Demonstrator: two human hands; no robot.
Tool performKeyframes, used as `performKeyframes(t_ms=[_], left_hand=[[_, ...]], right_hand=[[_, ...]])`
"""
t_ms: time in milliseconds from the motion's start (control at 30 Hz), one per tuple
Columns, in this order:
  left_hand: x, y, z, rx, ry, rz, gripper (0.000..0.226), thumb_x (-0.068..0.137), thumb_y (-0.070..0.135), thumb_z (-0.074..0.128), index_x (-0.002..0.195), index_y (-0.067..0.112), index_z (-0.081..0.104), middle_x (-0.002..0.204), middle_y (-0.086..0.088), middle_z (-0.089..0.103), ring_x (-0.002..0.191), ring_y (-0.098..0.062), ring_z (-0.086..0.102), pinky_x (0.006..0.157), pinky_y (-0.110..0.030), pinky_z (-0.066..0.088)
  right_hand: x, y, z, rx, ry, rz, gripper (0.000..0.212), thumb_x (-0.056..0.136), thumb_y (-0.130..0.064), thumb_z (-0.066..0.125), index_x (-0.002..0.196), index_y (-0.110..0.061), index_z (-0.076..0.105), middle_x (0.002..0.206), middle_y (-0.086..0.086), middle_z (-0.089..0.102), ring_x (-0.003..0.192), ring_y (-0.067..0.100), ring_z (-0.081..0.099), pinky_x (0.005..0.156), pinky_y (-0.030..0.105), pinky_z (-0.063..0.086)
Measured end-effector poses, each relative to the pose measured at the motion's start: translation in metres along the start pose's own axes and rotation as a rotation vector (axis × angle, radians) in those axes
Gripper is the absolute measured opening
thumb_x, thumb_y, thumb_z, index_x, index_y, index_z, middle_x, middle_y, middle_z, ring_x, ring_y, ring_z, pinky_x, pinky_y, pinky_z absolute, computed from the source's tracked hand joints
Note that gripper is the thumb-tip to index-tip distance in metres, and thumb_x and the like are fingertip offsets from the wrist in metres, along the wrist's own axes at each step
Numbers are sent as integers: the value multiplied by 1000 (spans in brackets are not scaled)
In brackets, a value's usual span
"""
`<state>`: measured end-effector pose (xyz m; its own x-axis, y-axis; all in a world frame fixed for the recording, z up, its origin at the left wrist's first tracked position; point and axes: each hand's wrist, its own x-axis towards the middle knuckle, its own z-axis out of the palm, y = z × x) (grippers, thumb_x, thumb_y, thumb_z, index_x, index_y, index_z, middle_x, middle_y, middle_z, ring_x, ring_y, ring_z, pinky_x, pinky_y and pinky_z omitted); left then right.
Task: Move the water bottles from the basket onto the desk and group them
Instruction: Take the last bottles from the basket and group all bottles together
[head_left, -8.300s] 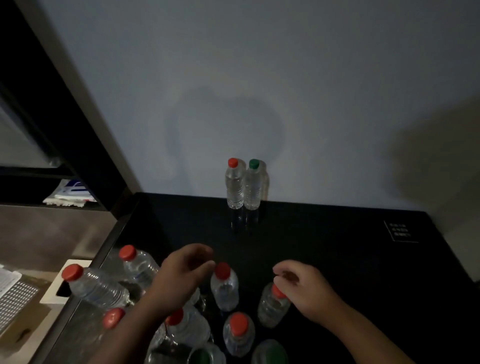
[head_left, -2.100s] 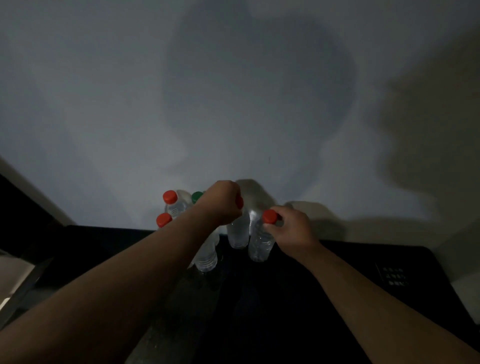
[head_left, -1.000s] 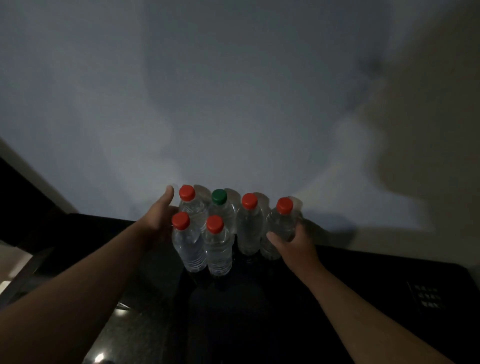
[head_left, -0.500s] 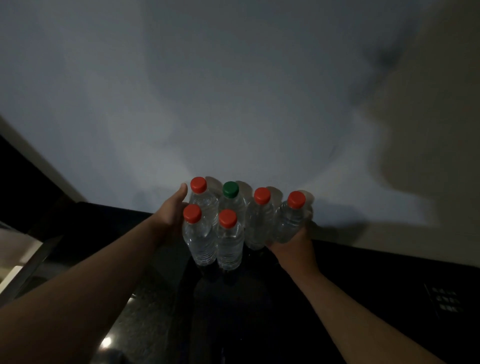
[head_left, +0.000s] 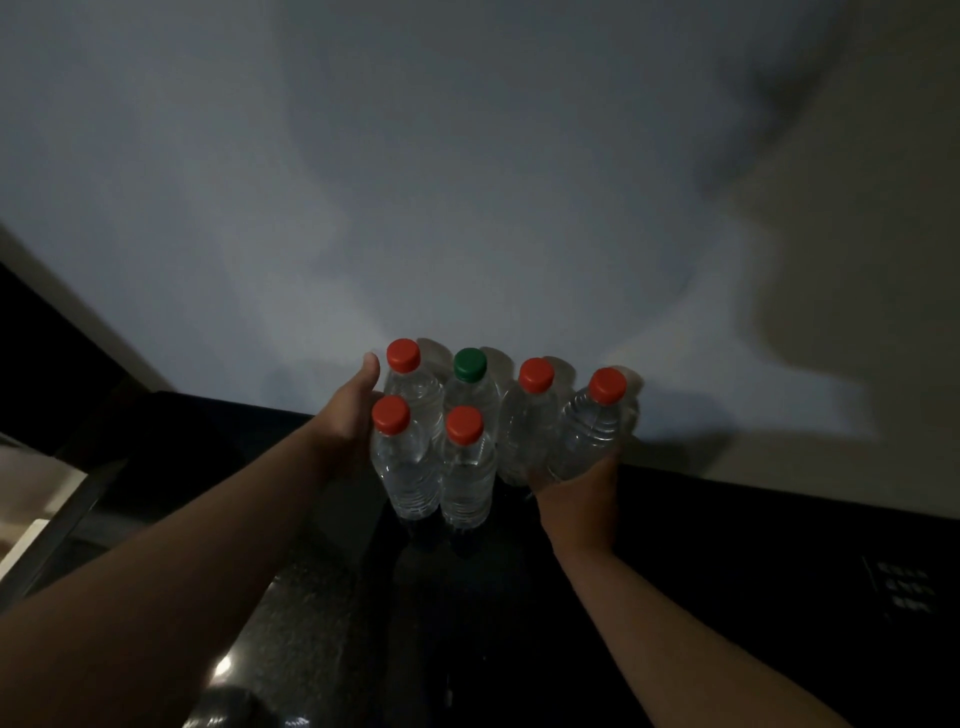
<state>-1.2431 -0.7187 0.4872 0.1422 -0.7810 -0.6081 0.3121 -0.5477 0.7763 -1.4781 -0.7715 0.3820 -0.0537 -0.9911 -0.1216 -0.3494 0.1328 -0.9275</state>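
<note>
Dark glossy tabletop (head_left: 727, 545) runs up to a pale wall (head_left: 467, 182); six clear water bottles (head_left: 462, 467) are clustered at its far edge, long axes vertical, five red caps and one green up, except the rightmost bottle (head_left: 589, 436), which tilts right. Left hand (head_left: 348, 415) lies flat and open against the cluster's left side, right hand (head_left: 576, 488) wraps the tilted bottle's base. Open tabletop lies right and in front of the cluster; left edge is close.

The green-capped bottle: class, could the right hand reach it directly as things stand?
Probably not. The right hand is wrapped around the rightmost bottle, and another red-capped bottle stands between it and the green-capped bottle.
</note>
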Motion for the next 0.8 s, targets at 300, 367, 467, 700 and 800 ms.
performKeyframes(t_ms=[300, 367, 467, 700, 800], left_hand=[[-1, 4, -1, 36, 3, -33, 79, 91, 70, 13, 108, 10, 61, 94, -10, 75, 99, -30, 63, 81, -43, 48], [-11, 12, -5, 103, 75, -57, 83, 90, 71, 18, 120, 3, 55, 114, -18, 68, 108, -34, 59, 90, -47, 48], [-29, 28, -15, 297, 318, 8, 75, 93, 63, 32, 138, 3, 40, 138, -19, 48, 124, -37, 47, 107, -49, 38], [-131, 41, -9, 510, 452, 347, 8, 91, 24, 59, 86, 20, 64, 102, -14, 66, 95, -29, 61, 89, -44, 48], [-187, 28, 0, 855, 420, 413, 19, 85, 30, 64, 99, 19, 70, 104, -9, 70, 100, -28, 64, 98, -46, 49]], right_hand=[[0, -2, 1, 31, -1, 0, 106, 52, -38, 90, 140, -38, 31, 133, -7, 56, 121, 15, 58, 98, 42, 52], [3, -3, -6, -32, -53, 4, 95, 52, -47, 84, 135, -36, 39, 126, -9, 60, 113, 10, 61, 92, 36, 55], [-3, -12, -32, -283, -215, 55, 60, 63, -53, 71, 115, -27, 54, 108, -3, 66, 98, 18, 68, 80, 38, 59], [-79, -59, -101, -613, -628, -178, 55, 92, -29, 58, 143, -22, 41, 147, -1, 45, 135, 16, 43, 109, 27, 34], [-116, -81, -114, -635, -696, -288, 51, 93, -29, 58, 142, -24, 44, 148, -5, 44, 135, 12, 42, 108, 24, 33]])
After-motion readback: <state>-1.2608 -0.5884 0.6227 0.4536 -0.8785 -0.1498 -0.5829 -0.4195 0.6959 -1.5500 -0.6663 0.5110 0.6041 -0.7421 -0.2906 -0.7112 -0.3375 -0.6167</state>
